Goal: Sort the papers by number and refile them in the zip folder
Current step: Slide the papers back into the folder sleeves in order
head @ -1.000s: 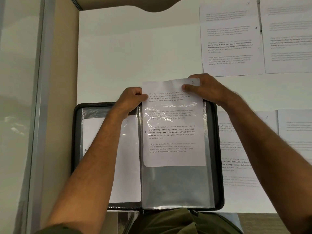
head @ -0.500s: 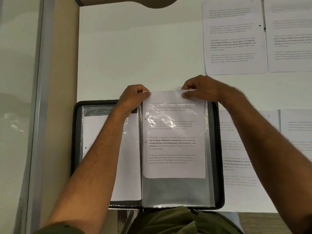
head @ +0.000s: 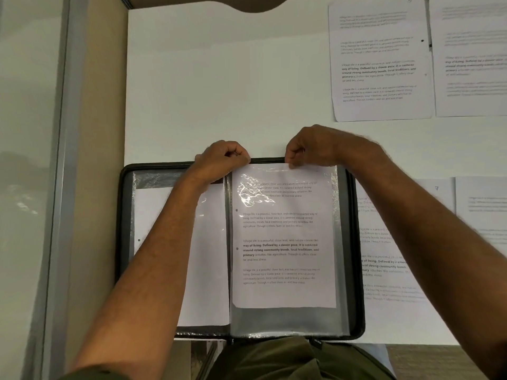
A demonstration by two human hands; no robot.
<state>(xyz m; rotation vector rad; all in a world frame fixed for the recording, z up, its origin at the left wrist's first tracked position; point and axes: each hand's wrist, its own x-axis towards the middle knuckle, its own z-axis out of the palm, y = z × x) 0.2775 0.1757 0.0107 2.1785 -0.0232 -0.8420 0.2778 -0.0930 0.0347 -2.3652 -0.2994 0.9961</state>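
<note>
While the left hand (head: 222, 157) pinches the sleeve (head: 285, 319) mouth at twelve o'clock of the folder (head: 356, 242), the right hand (head: 312, 149), fingers clamped on the sheet (head: 284, 294) top, should slide it squarely (no buckling) down.

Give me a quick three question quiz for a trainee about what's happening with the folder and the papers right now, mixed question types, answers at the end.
1. True or false: the sheet lies in the clear sleeve on the right-hand side of the open folder.
2. Where are both hands? A) at the sleeve's top edge B) at the folder's bottom edge C) on the loose papers
3. Fill in: the loose papers lie on the table to the ____ of the folder.

Key
1. True.
2. A: left hand and right hand have curled fingers there.
3. Right.
</note>
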